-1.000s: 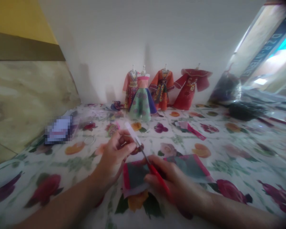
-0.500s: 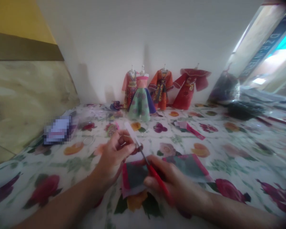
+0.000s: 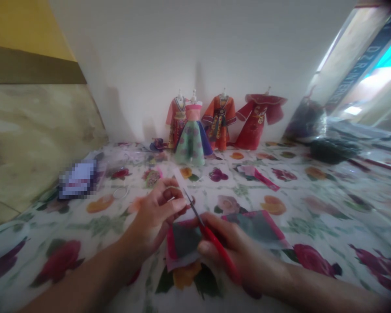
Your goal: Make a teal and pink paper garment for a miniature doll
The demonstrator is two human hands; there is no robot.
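Note:
My left hand (image 3: 158, 213) pinches a narrow whitish strip (image 3: 181, 177) between thumb and fingers; its upper end sticks up past the fingertips, and I cannot tell its material. Red-handled scissors (image 3: 220, 250) are gripped in my right hand (image 3: 243, 250), with the blades pointing up and left at the strip, close to the left thumb. The blades look nearly closed, and whether they touch the strip is unclear. Below the hands lies a dark green fabric piece with pink edges (image 3: 184, 241), partly covered by the right hand. A similar green piece (image 3: 257, 228) lies behind that hand.
Several small doll dresses stand by the wall, including a green-skirted one (image 3: 190, 141) and a red one (image 3: 256, 124). A pink scrap (image 3: 265, 178) rests beyond my right hand. Dark bundles (image 3: 334, 150) are at the right, a blurred packet (image 3: 78, 178) at the left, all on a flowered tablecloth (image 3: 117, 278).
The scissors' blades have shifted slightly against the strip. The strip and both hands stay almost in place, and the view has moved a little.

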